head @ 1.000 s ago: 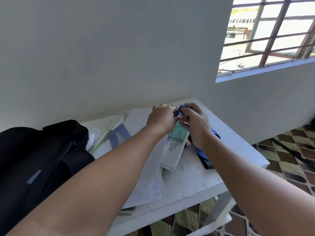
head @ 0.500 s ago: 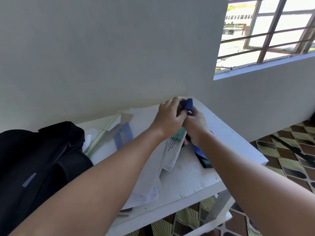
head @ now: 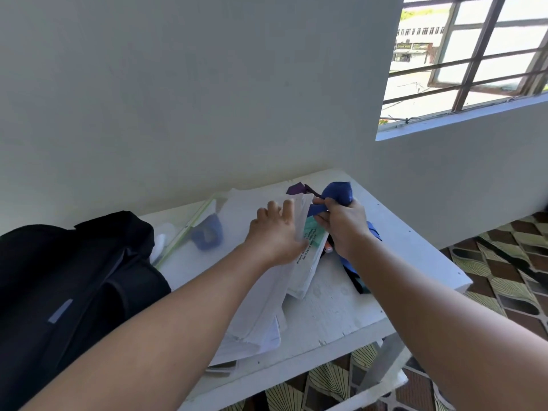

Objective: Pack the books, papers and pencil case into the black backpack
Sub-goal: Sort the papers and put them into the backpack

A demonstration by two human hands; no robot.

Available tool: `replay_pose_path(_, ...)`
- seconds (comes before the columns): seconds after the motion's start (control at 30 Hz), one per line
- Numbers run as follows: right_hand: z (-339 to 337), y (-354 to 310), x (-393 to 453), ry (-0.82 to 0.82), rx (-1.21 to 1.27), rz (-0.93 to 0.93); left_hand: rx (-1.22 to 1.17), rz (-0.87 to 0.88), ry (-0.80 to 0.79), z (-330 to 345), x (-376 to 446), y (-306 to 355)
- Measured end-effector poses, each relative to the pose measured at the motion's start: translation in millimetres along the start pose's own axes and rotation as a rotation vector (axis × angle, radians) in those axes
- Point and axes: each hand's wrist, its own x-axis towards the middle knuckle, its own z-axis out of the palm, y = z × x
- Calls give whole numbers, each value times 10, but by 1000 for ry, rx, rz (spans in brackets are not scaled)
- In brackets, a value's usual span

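Note:
The black backpack (head: 68, 289) lies at the left end of the white table (head: 341, 315). A stack of white papers and booklets (head: 261, 310) covers the table's middle, one booklet (head: 310, 256) carrying a green patch and print. My right hand (head: 344, 223) grips a blue fabric pencil case (head: 338, 192), lifted at the table's far side. More blue and dark fabric (head: 354, 274) trails below my right wrist. My left hand (head: 277, 232) rests with relaxed fingers on the upper edge of the papers, just left of the case.
A clear plastic folder with a green edge (head: 192, 229) and a blue shape inside lies between backpack and papers. A purple scrap (head: 295, 188) sits near the wall. The wall stands directly behind the table. Patterned floor tiles (head: 504, 271) and a barred window (head: 462, 57) are to the right.
My left hand has let go of the blue case and moved left onto the papers. My right hand keeps the case, now bunched and raised slightly to the right.

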Motion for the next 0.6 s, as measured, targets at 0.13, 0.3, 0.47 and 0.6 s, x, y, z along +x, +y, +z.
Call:
replay_pose_path(0.13, -88, -100, 45, 191, 27, -58, -20, -50, 80, 15, 43, -94)
replay_pose_path(0.3, -181, -221, 21, 286, 129, 6, 144, 59, 190, -32, 111, -16)
replay_pose_path(0.47, -112, -169, -105, 101, 251, 141, 231, 177, 343, 50, 246, 195)
replay_pose_path(0.6, -295, -109, -205, -147, -14, 146, -701, -17, 520, -211, 299, 391)
